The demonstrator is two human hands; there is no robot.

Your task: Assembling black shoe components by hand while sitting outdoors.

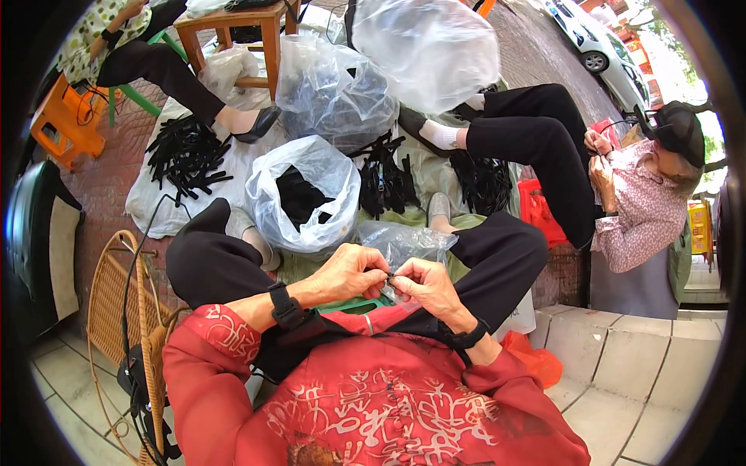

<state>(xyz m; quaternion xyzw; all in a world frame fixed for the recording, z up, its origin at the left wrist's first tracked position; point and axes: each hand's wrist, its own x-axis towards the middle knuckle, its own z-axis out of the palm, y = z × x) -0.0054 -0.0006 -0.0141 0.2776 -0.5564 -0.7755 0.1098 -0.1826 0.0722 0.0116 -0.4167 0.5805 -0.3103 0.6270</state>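
A wicker chair [116, 299] stands at far left, on the near side of an open plastic bag [263, 198]. Directly left of the bag, a loose heap of black strips [186, 165] fans across a pale ground sheet [151, 211]. The bag itself gapes upward, dark material [301, 196] showing inside. Nearer the wearer and to the bag's right, the left hand [351, 273] pinches a small dark piece [391, 277] between thumb and forefinger. That piece sits where the two sets of fingertips meet, rightward of the left hand and leftward of the right, so neither is plainly nearer. Fingers cover much of it, and its long axis cannot be told. The right hand [429, 290], farther from the bag, closes thumb and finger on the same piece from the opposite side. Well right of the bag lies a second heap of black strips [486, 185]; beyond it a co-worker [639, 172] in a patterned shirt sits, hands close together, what they hold too small to tell.
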